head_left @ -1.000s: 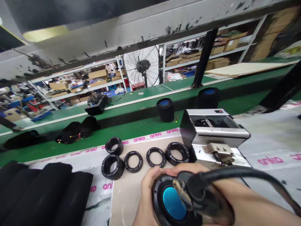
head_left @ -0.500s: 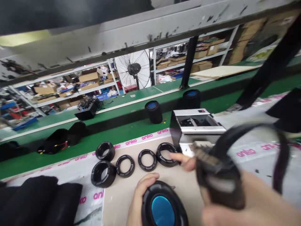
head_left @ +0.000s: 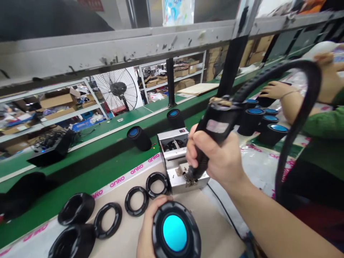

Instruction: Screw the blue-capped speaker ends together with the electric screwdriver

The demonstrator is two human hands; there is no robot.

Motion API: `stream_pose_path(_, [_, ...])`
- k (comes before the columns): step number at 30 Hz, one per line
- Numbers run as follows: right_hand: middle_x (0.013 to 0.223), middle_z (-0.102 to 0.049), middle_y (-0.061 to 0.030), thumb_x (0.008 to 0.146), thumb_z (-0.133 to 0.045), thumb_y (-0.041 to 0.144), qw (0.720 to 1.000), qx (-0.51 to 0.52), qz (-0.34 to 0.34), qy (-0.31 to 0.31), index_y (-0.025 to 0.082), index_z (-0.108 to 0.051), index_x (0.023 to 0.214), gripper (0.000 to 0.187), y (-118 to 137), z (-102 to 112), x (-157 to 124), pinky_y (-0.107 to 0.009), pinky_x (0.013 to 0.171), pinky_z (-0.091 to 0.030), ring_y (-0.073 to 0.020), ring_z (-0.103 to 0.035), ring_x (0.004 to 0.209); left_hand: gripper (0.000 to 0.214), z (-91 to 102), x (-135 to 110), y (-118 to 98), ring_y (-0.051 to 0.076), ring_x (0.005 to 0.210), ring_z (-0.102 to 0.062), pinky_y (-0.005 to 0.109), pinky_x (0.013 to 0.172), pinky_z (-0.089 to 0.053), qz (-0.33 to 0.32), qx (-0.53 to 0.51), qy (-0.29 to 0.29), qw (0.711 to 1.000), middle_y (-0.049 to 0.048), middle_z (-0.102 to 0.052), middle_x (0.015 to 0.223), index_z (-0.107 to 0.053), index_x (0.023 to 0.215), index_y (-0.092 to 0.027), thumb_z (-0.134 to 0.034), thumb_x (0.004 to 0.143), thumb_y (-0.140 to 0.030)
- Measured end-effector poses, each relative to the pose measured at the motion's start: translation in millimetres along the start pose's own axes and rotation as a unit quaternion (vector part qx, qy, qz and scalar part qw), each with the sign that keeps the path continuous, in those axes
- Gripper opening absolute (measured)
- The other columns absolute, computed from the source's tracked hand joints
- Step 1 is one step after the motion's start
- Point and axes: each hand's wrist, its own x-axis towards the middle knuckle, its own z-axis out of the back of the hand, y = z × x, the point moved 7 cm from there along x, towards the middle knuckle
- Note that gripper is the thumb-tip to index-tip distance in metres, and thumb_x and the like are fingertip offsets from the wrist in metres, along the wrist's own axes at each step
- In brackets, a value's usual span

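Observation:
My left hand (head_left: 146, 233) grips a round black speaker (head_left: 174, 231) at the bottom centre, its blue top facing me. My right hand (head_left: 212, 154) is wrapped around a black electric screwdriver (head_left: 215, 125), tip down, just above a steel bench fixture (head_left: 173, 143). Its black cable (head_left: 309, 107) loops up and to the right. On the beige mat (head_left: 206, 222) lie several black rings: a flat ring (head_left: 136, 201), another flat ring (head_left: 107, 220), a ribbed ring (head_left: 157, 184) and a thick collar (head_left: 76, 208). None touches my hands.
To the right, a co-worker's hand (head_left: 279, 89) rests on one of several black speakers (head_left: 249, 122) with blue tops. A green conveyor (head_left: 99, 161) runs behind the mat, carrying more speakers. Black support posts, a standing fan and shelves of cartons lie beyond it.
My view has swung right, bringing the co-worker into sight. The screwdriver has turned tip down, with my right hand now above the fixture. My left hand keeps the speaker.

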Motion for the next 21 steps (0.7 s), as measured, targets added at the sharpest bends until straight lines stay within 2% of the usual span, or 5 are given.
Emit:
stream_pose_path(5, [0.049,-0.056,0.0013,0.078,-0.098,0.058,0.999,-0.032,-0.027,0.012,0.018,-0.061,0.064,0.056,-11.9,-5.4,2.7,-0.024,0.04,-0.042,-0.0113,-0.051,0.038,0.023,-1.9,10.2,3.1,0.034,0.111,-0.085,0.047,0.116,-0.062,0.003,0.011,-0.009,1.0,0.0056,-0.09,0.103,-0.089,0.096,-0.026,-0.075,0.102,-0.044])
stream_pose_path(12, [0.048,-0.055,0.0002,0.08,-0.096,0.058,0.996,-0.004,-0.077,0.043,0.018,-0.061,0.061,0.056,-17.6,-4.4,1.5,-0.024,0.038,-0.043,-0.0124,-0.051,0.036,0.032,-3.8,7.1,3.6,0.034,0.113,-0.085,0.046,0.111,-0.065,0.012,0.002,-0.044,0.999,0.0077,-0.091,0.107,-0.088,0.095,-0.023,-0.075,0.1,-0.052])
stream_pose_path(15, [0.049,-0.057,0.003,0.077,-0.098,0.062,0.997,0.033,-0.06,0.026,0.02,-0.067,0.073,0.052,6.6,-8.6,1.3,-0.026,0.036,-0.045,-0.0128,-0.05,0.034,0.029,-5.6,-2.0,4.6,0.035,0.109,-0.086,0.047,0.11,-0.066,0.016,0.0,-0.051,0.999,0.0073,-0.09,0.111,-0.087,0.103,-0.024,-0.085,0.091,-0.05])
stream_pose_path(18, [0.049,-0.058,0.0063,0.07,-0.102,0.062,0.998,0.068,-0.011,-0.002,0.023,-0.07,0.078,0.051,49.4,-23.4,6.0,-0.025,0.034,-0.042,-0.0117,-0.048,0.032,0.05,-8.4,-13.4,3.4,0.036,0.112,-0.085,0.046,0.111,-0.065,0.018,0.007,-0.039,0.999,0.0069,-0.087,0.123,-0.082,0.121,-0.026,-0.097,0.075,-0.04])
stream_pose_path(21, [0.041,-0.054,0.0073,0.076,-0.094,0.07,0.992,0.095,-0.053,0.062,0.024,-0.065,0.066,0.055,73.1,-52.7,8.0,-0.025,0.029,-0.038,-0.0115,-0.043,0.025,0.067,-13.5,-22.2,-3.1,0.035,0.111,-0.084,0.04,0.101,-0.067,0.019,0.006,-0.013,1.0,0.0073,-0.086,0.124,-0.074,0.13,-0.025,-0.095,0.066,-0.022])
